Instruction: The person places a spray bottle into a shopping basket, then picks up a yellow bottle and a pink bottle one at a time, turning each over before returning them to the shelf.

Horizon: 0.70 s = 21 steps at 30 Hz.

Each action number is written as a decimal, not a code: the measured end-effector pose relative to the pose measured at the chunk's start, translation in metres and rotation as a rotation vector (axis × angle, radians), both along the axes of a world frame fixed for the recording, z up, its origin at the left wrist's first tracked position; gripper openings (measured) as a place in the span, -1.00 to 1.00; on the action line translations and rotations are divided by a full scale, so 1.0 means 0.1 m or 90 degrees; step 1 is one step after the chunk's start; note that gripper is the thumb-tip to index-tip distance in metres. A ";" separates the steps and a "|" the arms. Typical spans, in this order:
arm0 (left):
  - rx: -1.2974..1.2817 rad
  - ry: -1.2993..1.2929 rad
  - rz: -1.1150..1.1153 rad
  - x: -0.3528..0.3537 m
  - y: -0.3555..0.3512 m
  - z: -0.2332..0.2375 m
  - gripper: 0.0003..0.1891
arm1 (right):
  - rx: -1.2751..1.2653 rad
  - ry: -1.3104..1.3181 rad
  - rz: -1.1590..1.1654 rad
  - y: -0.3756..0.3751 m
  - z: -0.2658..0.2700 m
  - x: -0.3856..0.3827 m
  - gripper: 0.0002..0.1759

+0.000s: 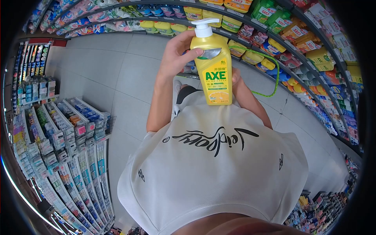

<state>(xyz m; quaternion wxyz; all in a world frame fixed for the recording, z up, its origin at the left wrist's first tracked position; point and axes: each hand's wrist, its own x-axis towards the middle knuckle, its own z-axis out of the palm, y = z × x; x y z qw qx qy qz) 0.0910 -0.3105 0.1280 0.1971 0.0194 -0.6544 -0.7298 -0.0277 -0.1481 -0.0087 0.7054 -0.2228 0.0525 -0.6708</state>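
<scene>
I hold a yellow AXE dish soap bottle [213,84] with a white pump top, upright in front of my chest, its printed label towards me. My left hand [178,53] wraps round the bottle's upper left side, the thumb pressed at a silver and green patch [210,53] below its shoulder. Partly hidden behind the bottle, my right hand [235,76] grips its right side. A thin bright green loop [278,74] runs out behind the bottle to the right of it.
Curved-looking shelves [297,53] packed with detergent bottles and bags stretch ahead and along the right. To the left stands a rack [64,137] of small packaged goods. Grey floor tiles [125,82] lie between them.
</scene>
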 end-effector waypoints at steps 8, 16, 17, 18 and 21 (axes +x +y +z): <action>-0.021 0.013 -0.002 -0.01 -0.02 -0.03 -0.51 | 0.001 -0.010 0.000 0.03 0.03 0.00 0.08; -0.023 0.021 -0.021 0.01 -0.02 -0.02 -0.50 | 0.004 -0.020 0.003 0.03 0.02 0.00 0.07; -0.027 0.020 -0.023 0.02 -0.02 -0.02 -0.49 | 0.005 -0.020 0.004 0.03 0.02 0.00 0.07; -0.026 0.020 -0.022 0.03 -0.01 -0.01 -0.49 | 0.007 -0.022 0.008 0.03 0.01 0.01 0.07; -0.010 0.000 -0.010 0.05 0.01 -0.01 -0.51 | 0.007 -0.031 0.014 0.02 -0.01 0.01 0.07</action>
